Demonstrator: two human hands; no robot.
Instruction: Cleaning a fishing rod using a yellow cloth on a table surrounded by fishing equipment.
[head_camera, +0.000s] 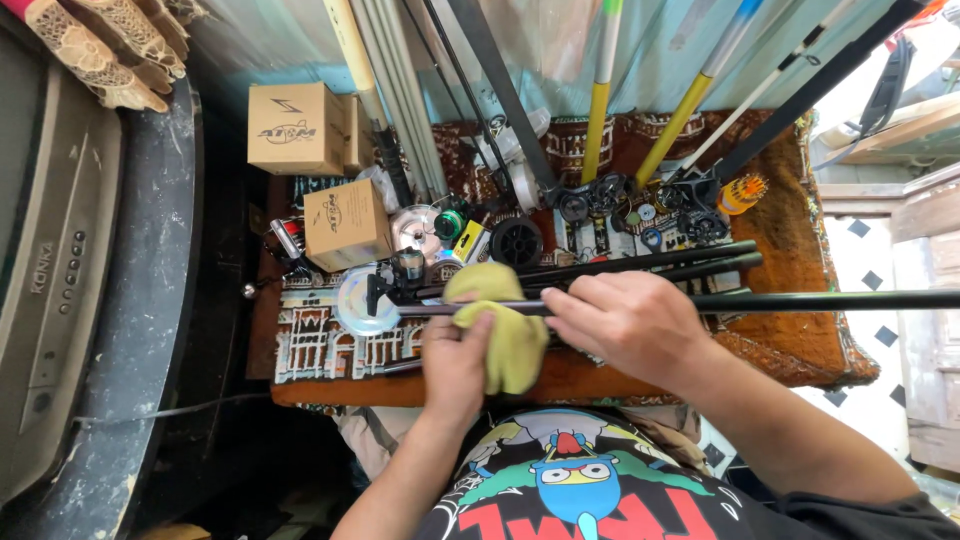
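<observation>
**Head view: rod being wiped with cloth, mid-job**

Person seated over a patterned rug (820, 330), a black fishing rod (800, 300) lying crosswise in front of them, running off to the right edge. Left hand (455, 355) is closed around a yellow-green cloth (510, 335), which is wrapped over the rod near its handle end; thumb on top, fingers curled under, mostly hidden by the cloth. Right hand (625, 320) is curled over the rod just right of the cloth, fingers folded down on the shaft, pinning it.

Progress, judged from this frame: wiping looks under way, not finished. Cloth sits at the butt end close to the reel seat (385, 295), so the long stretch of shaft toward the right looks not yet covered. Cannot tell whether the part under the cloth is clean.

Around: two more dark rod sections (680, 262) lie just behind the held one, untouched. Reels (590, 198) and small tackle clutter the rug farther back, a black spool (517, 242) among them. Cardboard boxes (320, 170) at left, upright rods (600, 90) leaning on the wall, an old television (50, 280) at far left.
</observation>
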